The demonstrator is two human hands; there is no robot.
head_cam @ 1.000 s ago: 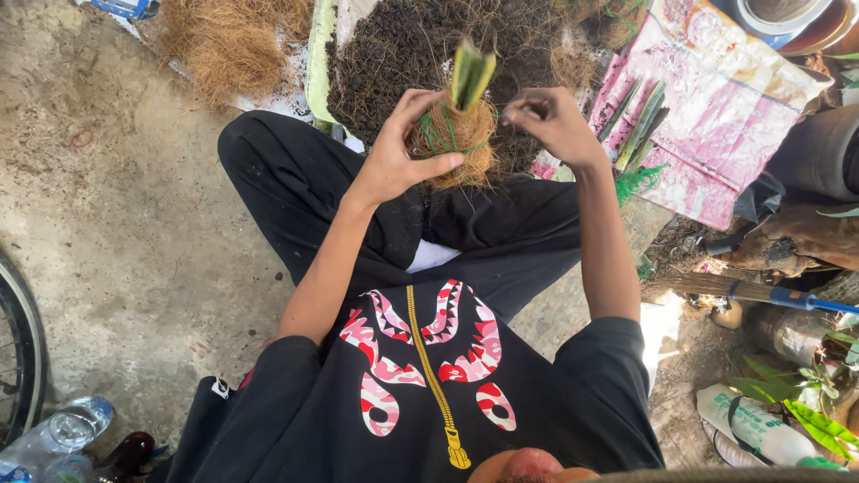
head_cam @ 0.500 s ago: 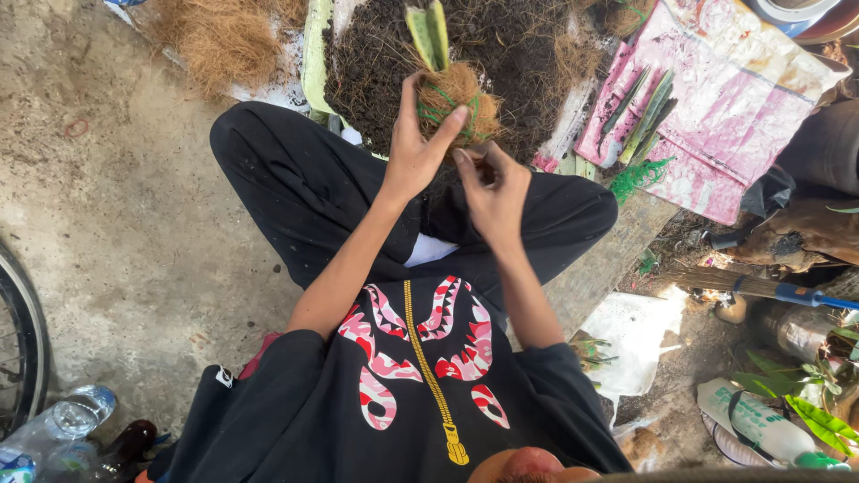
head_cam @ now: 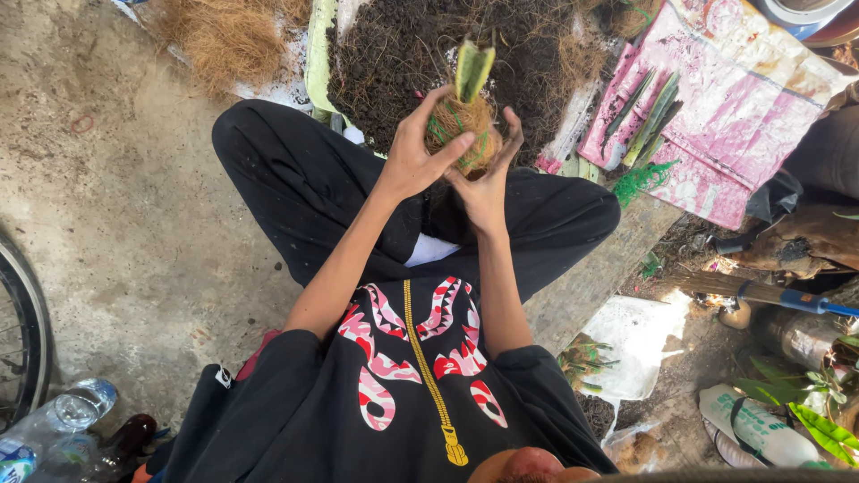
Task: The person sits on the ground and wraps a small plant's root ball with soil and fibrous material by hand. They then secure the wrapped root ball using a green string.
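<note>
A small plant cutting (head_cam: 472,70) with green leaves stands up out of a ball of brown coconut fibre (head_cam: 462,127) wound with green string. My left hand (head_cam: 413,152) wraps around the left side of the ball, thumb across its front. My right hand (head_cam: 488,179) cups the ball from below and the right, fingers curled up its side. Both hands hold it above my crossed legs in black trousers, in front of a heap of dark soil (head_cam: 420,45).
Loose brown fibre (head_cam: 224,36) lies at the top left. Several green cuttings (head_cam: 649,112) rest on a pink sheet (head_cam: 743,107) at the right, with green string (head_cam: 640,179) below. Plastic bottles (head_cam: 63,420) and a wheel (head_cam: 27,331) sit at the left. A blue-handled tool (head_cam: 787,297) lies right.
My right hand has come down from beside the plant to under the fibre ball, joining the left hand. The ball has shifted slightly right and closer.
</note>
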